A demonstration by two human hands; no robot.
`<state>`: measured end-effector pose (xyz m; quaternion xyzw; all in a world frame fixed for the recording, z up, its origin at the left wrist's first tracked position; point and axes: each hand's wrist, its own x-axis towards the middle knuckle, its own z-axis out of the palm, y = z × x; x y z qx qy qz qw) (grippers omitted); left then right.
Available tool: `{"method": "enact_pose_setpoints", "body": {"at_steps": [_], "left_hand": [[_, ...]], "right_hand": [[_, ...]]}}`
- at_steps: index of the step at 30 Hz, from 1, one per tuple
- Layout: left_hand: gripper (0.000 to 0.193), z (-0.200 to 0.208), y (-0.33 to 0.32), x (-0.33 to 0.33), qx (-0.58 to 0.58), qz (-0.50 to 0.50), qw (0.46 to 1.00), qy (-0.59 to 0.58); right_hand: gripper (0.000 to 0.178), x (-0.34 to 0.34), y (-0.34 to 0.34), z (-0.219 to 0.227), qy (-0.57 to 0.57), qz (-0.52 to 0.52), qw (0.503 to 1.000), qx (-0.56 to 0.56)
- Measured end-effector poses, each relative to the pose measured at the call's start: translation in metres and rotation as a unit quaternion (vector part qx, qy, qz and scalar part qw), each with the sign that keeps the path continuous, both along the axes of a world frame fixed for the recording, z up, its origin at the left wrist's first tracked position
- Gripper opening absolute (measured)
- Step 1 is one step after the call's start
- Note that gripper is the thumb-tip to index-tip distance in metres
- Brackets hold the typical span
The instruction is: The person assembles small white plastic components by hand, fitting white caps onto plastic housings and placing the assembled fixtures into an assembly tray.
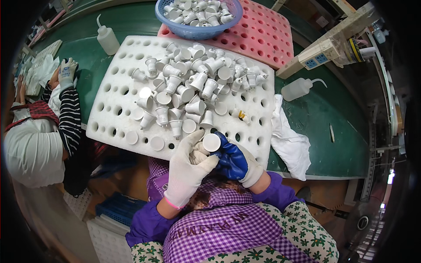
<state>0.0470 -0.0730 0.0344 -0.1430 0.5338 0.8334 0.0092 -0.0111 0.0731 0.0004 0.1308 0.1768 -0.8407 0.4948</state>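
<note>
My left hand point(187, 165), in a white knit glove, and my right hand point(235, 160), in a blue-coated glove, meet at the near edge of a white foam board. Between them is a small white LED bulb point(211, 142), its round flat face turned up toward me. Fingers of both hands close around its sides, and its base is hidden. Just beyond lies a heap of similar white bulbs point(188, 83) on the perforated foam board point(107, 94). Two bulbs stand face up in the board's holes near my left hand, one of them here point(157, 143).
A blue basket of bulbs point(199, 31) sits on a pink foam board point(263, 33) at the back. Squeeze bottles stand left point(108, 40) and right point(298, 89). A white cloth point(289, 140) lies to the right. Another person point(39, 140) works at far left.
</note>
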Motion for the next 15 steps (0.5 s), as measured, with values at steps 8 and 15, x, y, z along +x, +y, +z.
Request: {"method": "enact_pose_setpoints", "body": {"at_steps": [8, 15], "left_hand": [[0.056, 0.000, 0.004, -0.002, -0.017, 0.015, 0.999, 0.024], [0.034, 0.004, 0.008, -0.010, -0.253, 0.030, 0.967, 0.005]], "right_hand": [[0.036, 0.001, -0.003, -0.004, -0.017, -0.021, 1.000, -0.007], [0.034, 0.012, 0.003, -0.012, 0.097, -0.051, 0.994, -0.007]]}}
